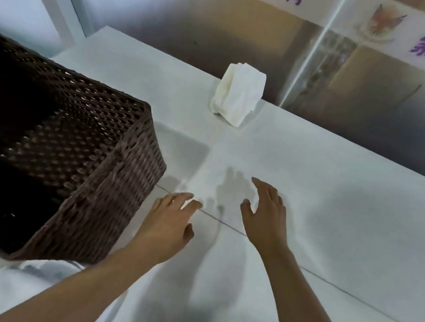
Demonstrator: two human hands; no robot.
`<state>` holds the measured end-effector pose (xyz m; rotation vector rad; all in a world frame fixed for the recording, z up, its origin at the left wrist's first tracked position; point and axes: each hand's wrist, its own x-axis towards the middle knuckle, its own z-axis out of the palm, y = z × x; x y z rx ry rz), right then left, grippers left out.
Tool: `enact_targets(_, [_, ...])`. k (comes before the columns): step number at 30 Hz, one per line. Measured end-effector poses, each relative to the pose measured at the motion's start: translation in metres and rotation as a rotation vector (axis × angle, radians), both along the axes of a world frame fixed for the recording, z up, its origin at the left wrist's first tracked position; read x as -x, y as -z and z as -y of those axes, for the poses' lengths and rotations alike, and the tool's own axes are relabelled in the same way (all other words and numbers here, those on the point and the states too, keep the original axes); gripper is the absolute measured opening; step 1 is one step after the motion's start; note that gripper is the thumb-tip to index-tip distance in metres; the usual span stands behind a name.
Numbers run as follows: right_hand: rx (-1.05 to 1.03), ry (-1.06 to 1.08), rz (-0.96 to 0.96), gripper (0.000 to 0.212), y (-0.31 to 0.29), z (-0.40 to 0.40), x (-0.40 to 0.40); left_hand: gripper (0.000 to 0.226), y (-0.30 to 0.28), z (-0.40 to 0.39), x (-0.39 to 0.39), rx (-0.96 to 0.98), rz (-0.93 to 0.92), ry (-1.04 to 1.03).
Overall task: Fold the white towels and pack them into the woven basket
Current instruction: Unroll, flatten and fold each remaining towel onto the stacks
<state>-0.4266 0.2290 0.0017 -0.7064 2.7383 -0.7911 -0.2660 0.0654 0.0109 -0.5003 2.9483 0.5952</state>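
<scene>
Towel (238, 93) folds blurred; left hand (169, 217), right hand (267, 212) spread, empty.

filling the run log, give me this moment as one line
left hand open, empty | right hand open, empty | white towel far table edge | woven basket left

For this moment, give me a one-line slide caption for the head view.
Both hands, left hand and right hand, open above the white table; towel at far edge, woven basket on the left.

Soft, even light falls from above. Gray shadows of the arms lie on the tabletop (338, 210). The whole picture is blurry, and its edges bend.
</scene>
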Motion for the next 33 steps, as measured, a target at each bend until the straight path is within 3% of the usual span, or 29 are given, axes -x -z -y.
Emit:
enact_targets(2, [-0.029, -0.040, -0.010, 0.054, 0.012, 0.018, 0.031, 0.058, 0.017, 0.007, 0.017, -0.004, 0.035, -0.026])
enact_targets(7, [-0.169, -0.173, -0.056, 0.062, 0.037, 0.073, 0.089, 0.086, 0.063, 0.007, 0.023, 0.066, 0.406, 0.099])
enact_targets(12, [-0.325, -0.333, -0.160, 0.068, 0.060, 0.128, 0.113, 0.098, 0.090, 0.000, 0.011, 0.092, 0.303, 0.066])
enact_targets(19, [-0.497, -0.279, -0.221, 0.072, 0.085, 0.175, 0.152, 0.096, 0.090, 0.000, 0.011, 0.038, 0.330, 0.059])
enact_targets(25, [-0.267, -0.232, -0.143, 0.064, 0.078, 0.171, 0.169, 0.097, 0.089, 0.002, 0.012, 0.009, 0.388, 0.063])
enact_targets(33, [0.016, -0.154, -0.064, 0.053, 0.066, 0.081, 0.087, 0.095, 0.090, 0.005, 0.012, -0.022, 0.378, 0.060])
